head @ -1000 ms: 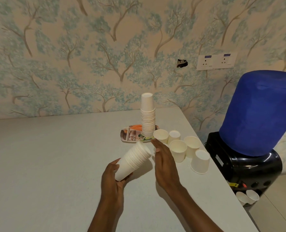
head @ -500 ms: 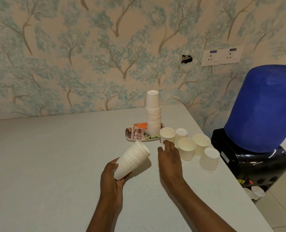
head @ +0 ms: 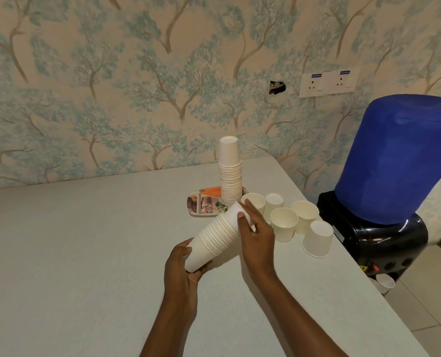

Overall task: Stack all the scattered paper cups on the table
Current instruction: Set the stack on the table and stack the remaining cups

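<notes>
With the left hand (head: 182,264) clamped on the tilted nested stack (head: 214,237) above the worktop (head: 85,253), the right hand (head: 256,235) pinches the top cup (head: 233,215); light, crushable walls presumably need grip near the rim.

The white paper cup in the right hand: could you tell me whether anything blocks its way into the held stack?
Nothing visible does. The right hand holds the white paper cup right at the open top of the tilted cup stack gripped by the left hand.
</notes>
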### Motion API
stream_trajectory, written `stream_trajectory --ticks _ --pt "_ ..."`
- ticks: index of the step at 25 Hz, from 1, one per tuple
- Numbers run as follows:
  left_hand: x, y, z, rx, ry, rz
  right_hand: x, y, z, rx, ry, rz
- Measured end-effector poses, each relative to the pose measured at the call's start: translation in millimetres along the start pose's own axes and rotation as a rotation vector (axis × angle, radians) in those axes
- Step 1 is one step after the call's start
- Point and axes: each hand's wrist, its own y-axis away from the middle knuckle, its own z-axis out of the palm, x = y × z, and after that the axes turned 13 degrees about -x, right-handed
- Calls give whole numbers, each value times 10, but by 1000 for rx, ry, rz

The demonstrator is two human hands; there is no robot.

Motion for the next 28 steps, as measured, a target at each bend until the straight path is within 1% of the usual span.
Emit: stream_trajectory --ticks 4,5,6,7,9,10,12,15,17,18,19,20,21,24,25,26,28 --pt "-19 -91 58 24 20 -32 136 103 30 -196 31 94" --pt "-19 -116 52 33 29 -30 143 76 16 -208 36 98" --pt "-16 -143 45 35 42 -20 141 14 -18 -185 103 54" --pt "-13 -162 39 37 50 -6 146 -91 -62 -159 239 -14" --pt "-12 -180 26 50 47 13 176 -447 -167 -175 686 -90" --pt "-10 -185 16 55 48 18 164 -629 -193 -213 909 -63" --pt "4 -198 0 60 66 20 163 -933 -213 -286 1212 6" --pt "36 -222 -25 69 94 10 252 -1120 -200 -357 1436 65" --pt "54 -234 -47 73 99 8 283 -1139 -176 -393 1544 38" --pt "62 -235 -57 74 100 10 270 -1131 -165 -405 1560 19" --pt "73 -235 -72 75 103 13 239 -1121 -152 -406 1533 -5" --pt "82 -237 -84 75 107 16 189 -1108 -142 -386 1455 -46" --pt "87 -235 -96 75 111 19 121 -1084 -129 -340 1322 -89" --pt "97 -211 -96 63 115 28 -85 -946 -94 -154 694 -157" --pt "96 -200 -88 58 111 32 -151 -895 -75 -141 531 -141" --pt "89 -182 -75 52 108 32 -193 -835 -57 -161 433 -117" --pt "75 -155 -23 35 113 21 -219 -704 -22 -243 351 -90"
